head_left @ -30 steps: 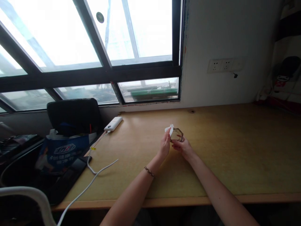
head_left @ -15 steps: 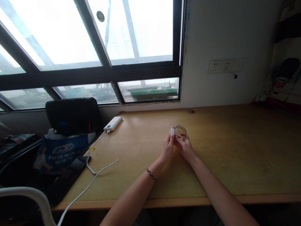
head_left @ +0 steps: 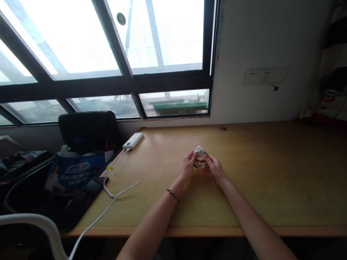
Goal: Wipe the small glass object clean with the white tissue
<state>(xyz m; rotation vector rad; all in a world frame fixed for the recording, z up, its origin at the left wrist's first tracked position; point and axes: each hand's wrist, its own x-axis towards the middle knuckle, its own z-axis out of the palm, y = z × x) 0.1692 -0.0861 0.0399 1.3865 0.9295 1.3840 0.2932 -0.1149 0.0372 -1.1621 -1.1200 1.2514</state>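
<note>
Above the desk [head_left: 260,169], both of my hands hold a small ring of thin silvery loops [head_left: 200,166], tilted so that its opening shows. I cannot tell whether it is coiled wire or stacked bangles. A white piece [head_left: 198,149], like folded cloth or paper, lies over its upper left edge. My left hand [head_left: 189,163] pinches that white piece and the left side of the ring. On the ring's right side, the thumb and fingers of my right hand [head_left: 215,168] are closed. A braided bracelet [head_left: 172,194] circles my left wrist.
A white power bank [head_left: 133,141] lies at the desk's far left corner, with a white cable [head_left: 115,196] running down the left side. Beyond that edge are a black chair [head_left: 88,126] and a blue bag [head_left: 78,171]. Wall sockets [head_left: 258,76] sit above the desk.
The ring has turned and tilted between my hands, and the white piece now lies over its top left instead of standing upright beside it. My hands have spread slightly apart. The view has shifted slightly.
</note>
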